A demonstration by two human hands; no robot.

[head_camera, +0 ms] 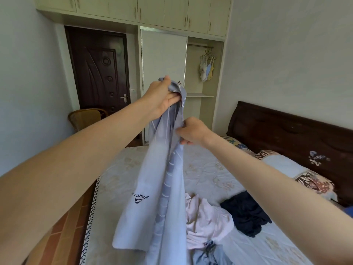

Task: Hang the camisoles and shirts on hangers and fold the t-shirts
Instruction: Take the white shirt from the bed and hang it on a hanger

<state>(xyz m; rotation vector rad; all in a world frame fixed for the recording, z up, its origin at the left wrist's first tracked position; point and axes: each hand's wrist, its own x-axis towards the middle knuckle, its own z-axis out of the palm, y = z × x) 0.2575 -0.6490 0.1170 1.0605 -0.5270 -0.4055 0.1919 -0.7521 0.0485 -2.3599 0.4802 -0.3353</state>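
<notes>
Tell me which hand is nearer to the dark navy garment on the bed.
The right hand. It grips the light blue shirt above and left of the dark navy garment. The left hand grips the shirt's top, higher and farther left.

A shirt (pixel 162 169) is hanging over the bed (pixel 210 169), with two hands (pixel 164 98) gripping its top, the left above the right. Behind it, crumpled clothes (pixel 206 217) are lying on the bed. Camisoles (pixel 207 70) are hanging in the wardrobe (pixel 202 73) beyond, right of the door (pixel 97 69).
</notes>
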